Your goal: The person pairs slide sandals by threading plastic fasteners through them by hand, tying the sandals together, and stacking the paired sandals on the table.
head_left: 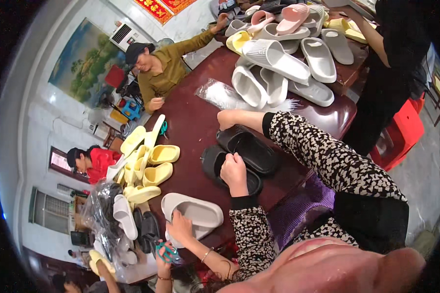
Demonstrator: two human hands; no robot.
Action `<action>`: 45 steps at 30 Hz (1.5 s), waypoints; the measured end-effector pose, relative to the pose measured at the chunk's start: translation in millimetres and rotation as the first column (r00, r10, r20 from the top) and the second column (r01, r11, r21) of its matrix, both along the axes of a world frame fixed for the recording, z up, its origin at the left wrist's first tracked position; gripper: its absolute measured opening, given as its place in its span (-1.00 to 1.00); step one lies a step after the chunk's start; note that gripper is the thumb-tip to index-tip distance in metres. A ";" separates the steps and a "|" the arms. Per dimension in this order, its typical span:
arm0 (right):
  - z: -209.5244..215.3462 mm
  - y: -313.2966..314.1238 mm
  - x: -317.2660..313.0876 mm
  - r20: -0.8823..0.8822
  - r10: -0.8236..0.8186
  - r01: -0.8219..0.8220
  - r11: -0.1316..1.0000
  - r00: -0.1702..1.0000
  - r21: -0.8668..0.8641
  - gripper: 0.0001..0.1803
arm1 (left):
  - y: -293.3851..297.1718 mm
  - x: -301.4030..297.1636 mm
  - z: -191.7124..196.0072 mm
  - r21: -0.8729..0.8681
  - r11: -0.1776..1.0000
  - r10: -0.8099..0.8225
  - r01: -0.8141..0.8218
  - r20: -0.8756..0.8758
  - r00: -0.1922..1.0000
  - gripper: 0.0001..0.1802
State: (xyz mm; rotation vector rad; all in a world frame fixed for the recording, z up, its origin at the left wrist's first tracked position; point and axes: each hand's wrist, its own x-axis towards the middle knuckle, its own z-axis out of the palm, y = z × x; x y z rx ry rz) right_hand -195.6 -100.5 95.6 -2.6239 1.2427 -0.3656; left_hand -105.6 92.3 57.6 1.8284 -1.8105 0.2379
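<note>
Black slippers point(256, 154) lie side by side on the dark red table point(190, 132); from where I stand, the left hand point(234, 172) is curled closed over the nearer one. The right hand point(229, 119) bends at the other's far end, its fingers too hidden to tell their grip, with yellow slippers point(164, 154) off to the left.

Hands point(233, 172) at black slippers point(254, 152), dark red table point(190, 127), yellow slippers point(164, 154) leftward, pale slippers point(277, 61) piled beyond
</note>
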 end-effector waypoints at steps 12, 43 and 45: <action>-21.0 -2.4 9.1 0.652 -0.046 0.003 0.998 0.757 0.066 -0.78 | 5.8 -4.1 -6.9 -0.169 0.975 -0.137 0.144 0.053 0.989 -0.79; 5.8 16.4 49.5 0.719 -0.094 -0.399 0.779 0.689 0.484 -0.90 | -4.6 12.4 3.1 -0.285 0.935 -0.236 0.213 -0.047 0.971 -0.84; 6.7 17.3 37.8 0.788 -0.190 -0.358 0.811 0.586 0.462 -0.90 | 3.6 -0.7 18.4 -0.370 0.908 -0.275 0.196 -0.174 0.945 -0.90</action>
